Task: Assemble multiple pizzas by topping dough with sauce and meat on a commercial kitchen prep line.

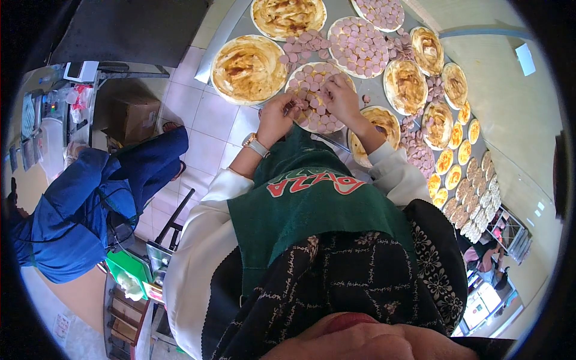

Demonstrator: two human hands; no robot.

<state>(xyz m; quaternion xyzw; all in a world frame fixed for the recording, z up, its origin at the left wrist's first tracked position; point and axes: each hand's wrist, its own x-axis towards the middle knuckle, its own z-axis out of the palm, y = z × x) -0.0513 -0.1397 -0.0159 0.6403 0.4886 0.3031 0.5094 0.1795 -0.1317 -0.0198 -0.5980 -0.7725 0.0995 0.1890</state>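
Observation:
Just in front of me at the table's edge lies a round pizza base (320, 122) spread with pink sausage slices. My left hand (276, 120) is curled at its left rim, with a few sausage slices (298, 104) at the closed fingertips. Over the upper right of the same base, my right hand (342, 101) reaches down with fingers drawn together. Whatever those fingers pinch is hidden. A loose pile of sausage slices (305, 47) sits beyond the base, between it and sauced bases.
On the grey table (360, 7), a sauced base (248, 69) stands left and a slice-covered base (359, 47) beyond. Smaller pizzas (444, 161) continue rightward. A person in blue (78, 210) sits at left, near a cardboard box (133, 118) and a green crate (124, 267).

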